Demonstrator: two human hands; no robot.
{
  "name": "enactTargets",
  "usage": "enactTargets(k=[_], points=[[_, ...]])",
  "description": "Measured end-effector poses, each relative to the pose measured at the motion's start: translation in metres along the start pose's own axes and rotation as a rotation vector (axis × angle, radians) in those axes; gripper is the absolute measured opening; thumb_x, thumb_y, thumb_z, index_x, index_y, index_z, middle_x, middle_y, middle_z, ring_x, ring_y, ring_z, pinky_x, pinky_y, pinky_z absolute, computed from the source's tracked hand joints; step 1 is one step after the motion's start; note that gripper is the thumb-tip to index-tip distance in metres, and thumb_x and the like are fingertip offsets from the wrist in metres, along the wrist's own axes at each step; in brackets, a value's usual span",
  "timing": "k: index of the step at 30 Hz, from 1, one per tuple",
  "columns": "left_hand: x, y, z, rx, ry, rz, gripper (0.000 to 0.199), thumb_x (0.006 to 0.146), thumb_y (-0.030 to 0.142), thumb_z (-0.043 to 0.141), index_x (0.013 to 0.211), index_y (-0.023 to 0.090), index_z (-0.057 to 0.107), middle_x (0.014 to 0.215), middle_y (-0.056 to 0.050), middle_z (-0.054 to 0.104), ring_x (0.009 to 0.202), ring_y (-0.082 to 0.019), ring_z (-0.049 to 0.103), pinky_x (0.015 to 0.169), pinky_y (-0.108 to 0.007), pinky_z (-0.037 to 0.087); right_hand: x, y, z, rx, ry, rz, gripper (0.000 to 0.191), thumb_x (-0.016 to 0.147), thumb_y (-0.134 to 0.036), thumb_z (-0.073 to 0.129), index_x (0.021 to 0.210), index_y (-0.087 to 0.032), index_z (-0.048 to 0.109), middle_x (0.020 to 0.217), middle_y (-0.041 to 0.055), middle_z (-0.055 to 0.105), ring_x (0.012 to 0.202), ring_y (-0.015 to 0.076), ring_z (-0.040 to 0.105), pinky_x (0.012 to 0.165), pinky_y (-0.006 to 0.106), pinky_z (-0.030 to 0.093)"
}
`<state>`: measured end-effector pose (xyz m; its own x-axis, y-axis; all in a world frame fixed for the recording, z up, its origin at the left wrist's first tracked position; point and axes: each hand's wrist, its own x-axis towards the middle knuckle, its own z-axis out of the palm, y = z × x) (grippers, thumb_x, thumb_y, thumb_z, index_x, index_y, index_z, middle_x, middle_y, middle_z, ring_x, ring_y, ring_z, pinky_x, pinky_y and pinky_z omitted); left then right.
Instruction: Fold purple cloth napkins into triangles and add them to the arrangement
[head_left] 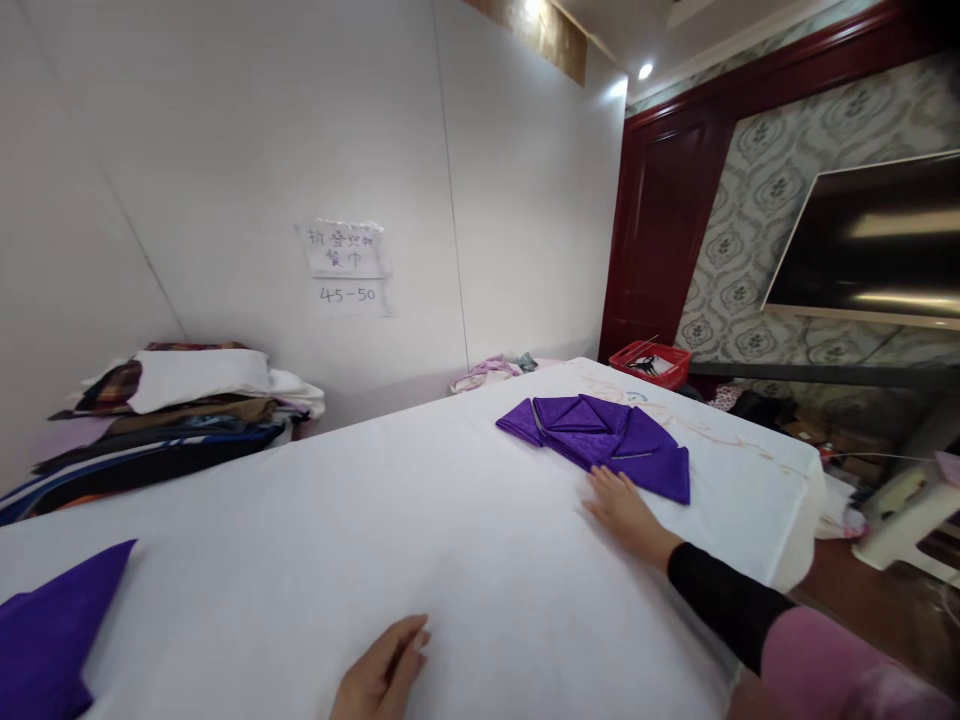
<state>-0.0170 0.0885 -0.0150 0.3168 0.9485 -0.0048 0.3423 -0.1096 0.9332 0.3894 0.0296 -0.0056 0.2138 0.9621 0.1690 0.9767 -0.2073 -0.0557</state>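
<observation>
Several folded purple cloth napkins (577,425) lie overlapped in a fan-like pile on the white-covered table, right of centre. My right hand (624,512) reaches to the near edge of this pile. Its fingers are stretched out and rest at the cloth's border, not closed round it. Low in the middle of the view is my left hand (382,672), over the white tablecloth (300,560). Its fingers curl loosely, with a small gap to the thumb and nothing visible between them. At the lower left lies another purple cloth (52,635), cut off by the frame.
A stack of assorted clothes (195,410) stands beyond the table's far left edge. A red plastic basket (651,364) with dark-handled scissors sits at the far right corner. Pinkish cloths (487,373) lie by the white wall. A white stool (907,520) stands at the right.
</observation>
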Motion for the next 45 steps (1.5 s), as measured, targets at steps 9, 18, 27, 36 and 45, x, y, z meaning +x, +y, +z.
enactTargets(k=[9, 18, 27, 36, 45], points=[[0.027, -0.043, -0.042, 0.769, 0.262, 0.283, 0.034, 0.076, 0.036, 0.046, 0.096, 0.020, 0.067, 0.115, -0.008, 0.063, 0.110, -0.024, 0.055, 0.099, -0.040, 0.040, -0.023, -0.166, -0.010, 0.370, -0.237, -0.484, 0.053, 0.089, -0.048, 0.037, 0.131, -0.016, 0.042, 0.144, 0.0140, 0.031, 0.134, 0.0269, 0.020, 0.108, 0.044, 0.014], [0.002, -0.012, -0.077, 0.908, 0.369, -0.153, 0.030, 0.082, 0.030, 0.049, 0.109, 0.023, 0.059, 0.128, -0.007, 0.054, 0.123, -0.022, 0.041, 0.103, -0.045, 0.024, -0.066, -0.278, -0.019, 0.532, -0.453, -0.906, 0.056, 0.086, -0.047, 0.044, 0.134, -0.020, 0.039, 0.147, 0.0110, 0.025, 0.135, 0.0268, 0.016, 0.109, 0.047, 0.012], [-0.014, -0.034, -0.118, 0.840, 0.573, -0.264, 0.024, 0.079, 0.027, 0.053, 0.100, 0.020, 0.062, 0.121, -0.008, 0.057, 0.117, -0.022, 0.045, 0.100, -0.038, 0.029, -0.070, -0.279, 0.017, 0.505, -0.358, -0.966, 0.049, 0.090, -0.047, 0.037, 0.135, -0.028, 0.038, 0.146, 0.0038, 0.024, 0.135, 0.0247, 0.019, 0.109, 0.050, 0.018], [-0.013, -0.049, -0.148, 0.626, 0.806, -0.298, 0.023, 0.077, 0.017, 0.054, 0.097, 0.017, 0.065, 0.105, -0.009, 0.064, 0.102, -0.020, 0.055, 0.091, -0.031, 0.039, -0.058, -0.274, 0.051, 0.567, -0.228, -1.070, 0.043, 0.085, -0.041, 0.049, 0.127, -0.032, 0.049, 0.139, 0.0032, 0.036, 0.127, 0.0282, 0.034, 0.103, 0.051, 0.032], [-0.012, -0.057, -0.173, 0.367, 1.103, -0.403, 0.021, 0.084, 0.027, 0.046, 0.091, 0.017, 0.063, 0.096, -0.006, 0.065, 0.083, -0.015, 0.061, 0.076, -0.025, 0.045, -0.054, -0.274, 0.056, 0.655, -0.174, -1.099, 0.038, 0.083, -0.038, 0.054, 0.121, -0.034, 0.055, 0.133, 0.0029, 0.044, 0.123, 0.0281, 0.041, 0.099, 0.049, 0.038]])
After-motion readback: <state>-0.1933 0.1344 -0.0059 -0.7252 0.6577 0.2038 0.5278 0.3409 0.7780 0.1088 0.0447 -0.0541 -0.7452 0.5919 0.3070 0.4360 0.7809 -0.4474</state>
